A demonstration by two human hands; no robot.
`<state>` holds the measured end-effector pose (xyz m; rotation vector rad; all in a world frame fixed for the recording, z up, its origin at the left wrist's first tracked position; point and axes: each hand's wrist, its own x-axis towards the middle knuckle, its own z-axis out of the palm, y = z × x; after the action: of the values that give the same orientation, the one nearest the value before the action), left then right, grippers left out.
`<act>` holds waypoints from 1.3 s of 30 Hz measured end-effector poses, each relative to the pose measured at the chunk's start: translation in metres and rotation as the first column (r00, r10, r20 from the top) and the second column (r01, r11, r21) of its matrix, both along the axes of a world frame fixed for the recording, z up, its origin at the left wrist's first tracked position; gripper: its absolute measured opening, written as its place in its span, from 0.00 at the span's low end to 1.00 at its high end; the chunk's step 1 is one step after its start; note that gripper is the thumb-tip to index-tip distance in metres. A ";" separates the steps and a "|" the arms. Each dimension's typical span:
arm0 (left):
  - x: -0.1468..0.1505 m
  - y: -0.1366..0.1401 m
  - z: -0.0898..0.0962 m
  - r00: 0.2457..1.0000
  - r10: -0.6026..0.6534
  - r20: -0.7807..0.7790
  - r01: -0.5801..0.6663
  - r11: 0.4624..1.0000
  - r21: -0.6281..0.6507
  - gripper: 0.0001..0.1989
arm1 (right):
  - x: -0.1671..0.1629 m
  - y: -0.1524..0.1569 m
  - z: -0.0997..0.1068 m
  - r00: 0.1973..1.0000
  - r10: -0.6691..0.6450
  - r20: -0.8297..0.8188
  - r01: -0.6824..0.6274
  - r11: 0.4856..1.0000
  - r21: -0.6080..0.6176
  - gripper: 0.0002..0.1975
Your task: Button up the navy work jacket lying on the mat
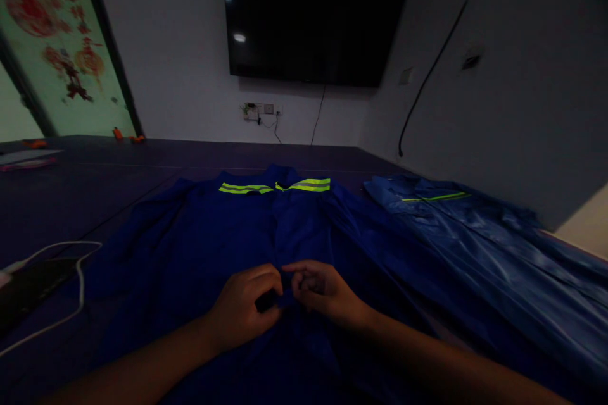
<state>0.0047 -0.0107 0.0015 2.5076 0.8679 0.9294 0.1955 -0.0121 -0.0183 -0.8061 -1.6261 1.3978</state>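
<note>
On the table, both hands pinch the blue jacket.

Too dark to tell what the fingertips of the left hand and right hand pinch on the blue jacket. Lower hem cut off by the bottom edge. Second jacket cropped at right. Dark flat item at left unidentifiable.

You are facing a dim room where a dark television is hanging on the pale wall above a socket, and a window with red paper cuttings is glowing green on your left.
</note>
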 end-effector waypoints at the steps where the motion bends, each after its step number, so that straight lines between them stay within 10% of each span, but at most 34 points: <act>1: 0.000 0.000 0.000 1.000 -0.003 0.000 0.003 1.000 -0.002 0.05 | 0.000 0.000 0.000 1.000 -0.003 0.005 0.003 1.000 0.002 0.19; 39: -0.001 0.002 -0.003 1.000 -0.023 0.015 0.022 0.999 0.047 0.03 | 0.000 0.000 -0.001 1.000 0.004 -0.008 -0.004 1.000 -0.025 0.20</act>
<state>0.0042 -0.0090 -0.0013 2.5410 0.8200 0.9717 0.1952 -0.0120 -0.0192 -0.8117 -1.6081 1.4255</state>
